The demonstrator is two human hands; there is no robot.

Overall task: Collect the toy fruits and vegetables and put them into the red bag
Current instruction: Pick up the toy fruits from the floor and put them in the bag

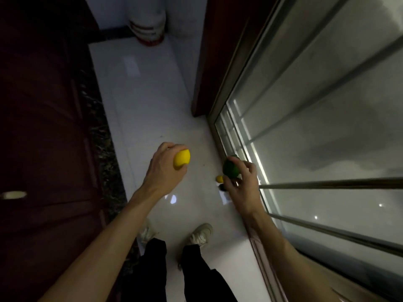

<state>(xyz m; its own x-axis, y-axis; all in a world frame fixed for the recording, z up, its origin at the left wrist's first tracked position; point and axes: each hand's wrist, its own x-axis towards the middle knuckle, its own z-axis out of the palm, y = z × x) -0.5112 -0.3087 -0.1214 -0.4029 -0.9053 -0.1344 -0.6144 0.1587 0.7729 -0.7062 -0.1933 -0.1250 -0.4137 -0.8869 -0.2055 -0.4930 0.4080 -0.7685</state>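
1. Head view, looking down: the left hand is wrapped over a smooth yellow lemon-shaped toy fruit, fingers curled on top, thumb underneath, and the toy peeks out on the hand's right side.
2. The right hand grips a dark green rounded toy fruit at its fingertips, held up beside the sliding glass door frame.
3. Just below and left of the right hand, a small yellow toy piece lies on the glossy white tiled floor, with something dark next to it that is too dim to name.
4. Handling call: these look like light, hollow, hard plastic, so they are stiff rather than fragile, but smooth enough to squirt out of a pinch. A full cupped wrap around the widest part looks safest.
5. Both hands are full, so the floor piece probably waits.
6. The red bag is nowhere in view.
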